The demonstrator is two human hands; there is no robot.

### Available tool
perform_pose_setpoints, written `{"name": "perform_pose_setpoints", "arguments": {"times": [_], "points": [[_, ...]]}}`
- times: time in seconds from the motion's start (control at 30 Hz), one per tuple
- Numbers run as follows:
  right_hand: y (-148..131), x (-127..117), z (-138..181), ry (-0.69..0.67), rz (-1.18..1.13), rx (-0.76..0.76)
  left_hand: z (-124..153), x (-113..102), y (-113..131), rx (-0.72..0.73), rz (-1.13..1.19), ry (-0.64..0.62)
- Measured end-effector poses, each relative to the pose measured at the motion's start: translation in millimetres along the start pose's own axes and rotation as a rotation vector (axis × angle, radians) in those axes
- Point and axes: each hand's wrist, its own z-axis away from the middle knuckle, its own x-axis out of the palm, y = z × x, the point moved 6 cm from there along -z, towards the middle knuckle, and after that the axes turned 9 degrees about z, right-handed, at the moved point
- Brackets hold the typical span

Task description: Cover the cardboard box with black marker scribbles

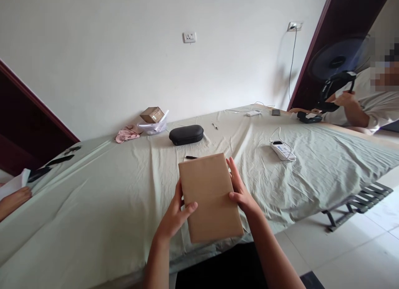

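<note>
A flat brown parcel (209, 197) wrapped in kraft paper is held over the near edge of a bed covered with a pale green sheet (93, 197). My left hand (175, 216) grips its left edge, thumb lying on the top face. My right hand (240, 189) holds the right edge, fingers along the side and thumb on top. A black pen (190, 157) lies on the sheet just beyond the parcel.
A black oval case (186, 134), a small brown box (152, 114) on a white bag, pink cloth (126, 134) and a white power strip (282, 150) lie on the bed. Another person (364, 104) sits at the far right beside a fan (338, 62). A foot (12, 201) shows at the left.
</note>
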Motion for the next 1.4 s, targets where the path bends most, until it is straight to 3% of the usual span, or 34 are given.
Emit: {"name": "perform_pose_setpoints", "arguments": {"times": [0.17, 0.5, 1.0, 1.4], "points": [[3.1, 0.1, -3.2, -0.065, 0.020, -0.081, -8.4, 0.3, -2.9, 0.043, 0.106, 0.047], [3.6, 3.7, -4.0, -0.062, 0.085, 0.081, -12.6, -7.8, -2.5, 0.176, 0.039, 0.091], [2.4, 0.2, -2.6, -0.097, 0.144, 0.087, -11.6, -3.6, -5.3, 0.230, 0.098, 0.076], [-0.9, -5.7, -5.7, -0.167, 0.297, -0.035, -7.7, -4.0, -9.5, 0.164, 0.021, 0.051]]}}
